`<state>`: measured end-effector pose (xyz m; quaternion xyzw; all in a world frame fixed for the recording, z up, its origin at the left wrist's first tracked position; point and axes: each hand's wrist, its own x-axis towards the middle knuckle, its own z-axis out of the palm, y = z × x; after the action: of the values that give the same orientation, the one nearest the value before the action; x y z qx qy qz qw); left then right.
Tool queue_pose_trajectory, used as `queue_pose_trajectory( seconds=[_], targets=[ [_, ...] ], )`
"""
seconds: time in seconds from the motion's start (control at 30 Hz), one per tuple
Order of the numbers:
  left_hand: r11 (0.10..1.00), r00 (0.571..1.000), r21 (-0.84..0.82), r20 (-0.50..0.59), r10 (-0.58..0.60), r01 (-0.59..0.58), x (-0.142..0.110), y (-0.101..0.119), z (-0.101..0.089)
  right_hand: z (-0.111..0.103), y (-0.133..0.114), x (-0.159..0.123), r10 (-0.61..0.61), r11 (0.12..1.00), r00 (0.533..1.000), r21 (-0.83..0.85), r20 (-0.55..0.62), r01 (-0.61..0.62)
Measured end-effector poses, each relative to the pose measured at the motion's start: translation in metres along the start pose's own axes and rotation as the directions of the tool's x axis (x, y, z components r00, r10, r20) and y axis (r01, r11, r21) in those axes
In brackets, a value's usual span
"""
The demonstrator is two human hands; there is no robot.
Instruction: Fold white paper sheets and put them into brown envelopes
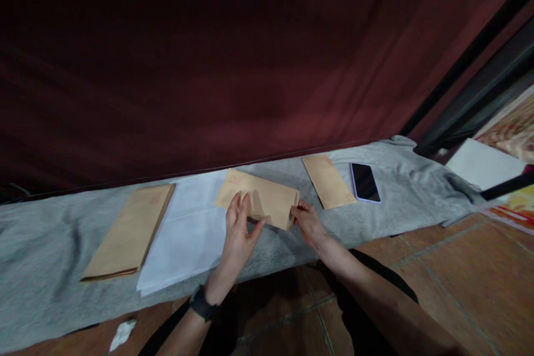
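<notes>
A brown paper envelope (262,196) lies at a slant in front of me, its left end over a stack of white paper sheets (187,228). My left hand (241,228) rests on its near side, fingers stretched out and thumb apart, touching the paper. At the right end, my right hand (307,221) pinches the envelope near its opening, where a bit of white shows inside. Another brown envelope (329,181) lies flat to the right of that hand. Farther left is a stack of brown envelopes (129,231).
A grey cloth (400,189) covers the long narrow surface. A smartphone (366,182) in a pale case lies on the right. Behind hangs a dark red curtain (267,94). A crumpled white tissue (122,335) lies at lower left, by the tiled floor (471,272).
</notes>
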<state>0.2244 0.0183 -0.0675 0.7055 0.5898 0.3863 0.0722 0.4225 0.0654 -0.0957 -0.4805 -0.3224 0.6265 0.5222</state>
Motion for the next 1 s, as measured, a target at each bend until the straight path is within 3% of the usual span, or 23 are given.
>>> queue_pose_trajectory(
  seconds=[0.1,0.47,0.67,0.83,1.0],
  targets=[
    [0.996,0.997,-0.074,-0.052,-0.049,0.046,-0.005,0.004,0.008,0.001,0.002,0.000,0.008,0.999,1.000,0.032,-0.016,-0.007],
    [0.994,0.998,-0.096,0.031,-0.046,0.049,-0.007,0.007,0.011,0.008,-0.003,-0.006,0.025,0.995,0.999,0.098,-0.029,-0.022],
    [0.993,0.998,-0.101,0.022,-0.064,0.066,-0.007,0.002,0.018,0.007,-0.002,-0.007,0.040,0.995,0.999,0.095,-0.034,-0.037],
    [1.000,1.000,0.007,0.020,-0.021,0.020,-0.007,0.006,0.016,0.006,0.001,-0.005,0.043,0.996,0.999,0.083,-0.029,-0.040],
    [0.971,0.988,0.194,0.091,0.124,-0.140,-0.009,0.023,0.013,0.006,0.005,-0.007,0.037,0.997,0.999,0.070,-0.011,-0.036]
  ],
)
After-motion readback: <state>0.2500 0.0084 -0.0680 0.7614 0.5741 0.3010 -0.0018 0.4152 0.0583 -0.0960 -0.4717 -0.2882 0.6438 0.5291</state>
